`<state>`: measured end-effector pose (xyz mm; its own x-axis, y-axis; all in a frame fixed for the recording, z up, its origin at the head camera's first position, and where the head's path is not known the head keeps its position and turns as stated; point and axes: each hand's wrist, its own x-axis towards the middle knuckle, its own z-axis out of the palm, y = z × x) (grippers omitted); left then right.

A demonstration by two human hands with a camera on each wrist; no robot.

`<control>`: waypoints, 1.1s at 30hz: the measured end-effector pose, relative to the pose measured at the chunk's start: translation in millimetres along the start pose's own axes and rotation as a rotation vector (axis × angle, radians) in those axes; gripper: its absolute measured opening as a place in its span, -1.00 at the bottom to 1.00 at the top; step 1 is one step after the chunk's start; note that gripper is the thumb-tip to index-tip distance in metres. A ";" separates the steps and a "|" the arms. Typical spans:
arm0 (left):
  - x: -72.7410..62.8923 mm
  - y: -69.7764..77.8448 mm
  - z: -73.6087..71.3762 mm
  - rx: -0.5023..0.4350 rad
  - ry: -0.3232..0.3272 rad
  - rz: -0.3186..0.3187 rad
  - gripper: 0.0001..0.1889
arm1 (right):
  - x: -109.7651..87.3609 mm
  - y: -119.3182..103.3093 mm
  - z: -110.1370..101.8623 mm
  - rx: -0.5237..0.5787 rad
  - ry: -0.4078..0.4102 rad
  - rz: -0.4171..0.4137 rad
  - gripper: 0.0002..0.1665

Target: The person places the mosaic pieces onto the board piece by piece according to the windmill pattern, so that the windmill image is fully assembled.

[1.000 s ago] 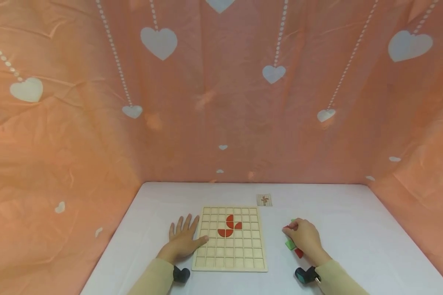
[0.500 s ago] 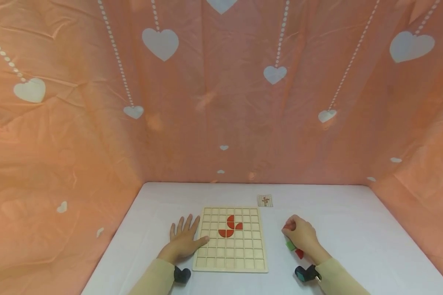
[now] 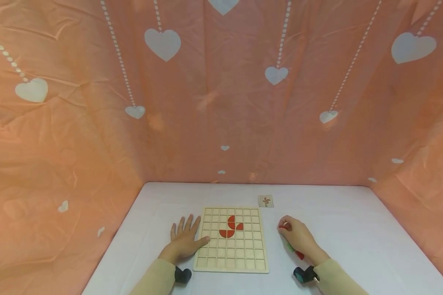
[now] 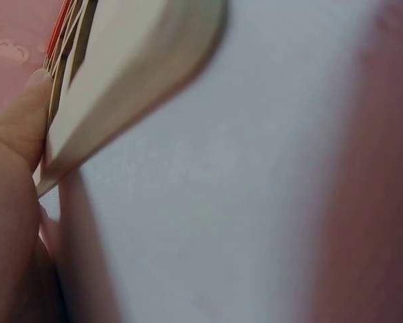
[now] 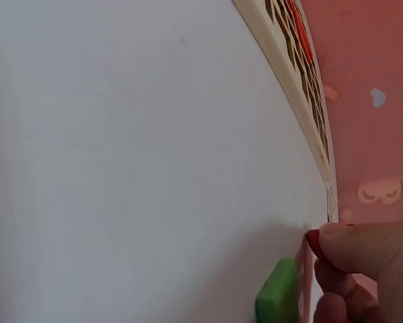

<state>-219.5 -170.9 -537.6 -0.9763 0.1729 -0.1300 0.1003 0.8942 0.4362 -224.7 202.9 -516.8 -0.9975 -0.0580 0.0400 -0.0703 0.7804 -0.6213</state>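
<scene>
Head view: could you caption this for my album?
Left hand touches the gridded board; right hand pinches a red piece.

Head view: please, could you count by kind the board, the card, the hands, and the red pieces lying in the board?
Board: 1
Card: 1
Left hand and right hand: 2
Red pieces lying in the board: 5
Total: 9

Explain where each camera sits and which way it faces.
Head: on the head, facing forward and down over the board; left grip, right grip and sleeves show.
Left wrist: on that wrist, facing the board's corner; left grip shows.
Right wrist: on that wrist, facing across the table; right grip pinching a red piece shows.
Both wrist views share the board.
</scene>
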 end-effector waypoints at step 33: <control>-1.8 -0.9 -3.0 -0.025 -0.011 -0.001 -0.05 | 34.7 -62.2 48.1 0.070 -0.151 -0.227 -0.84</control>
<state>-218.5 -173.3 -535.1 -0.9742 0.1767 -0.1405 0.0942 0.8838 0.4584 -254.7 122.4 -514.3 -0.9440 -0.3223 0.0709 -0.2861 0.6925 -0.6623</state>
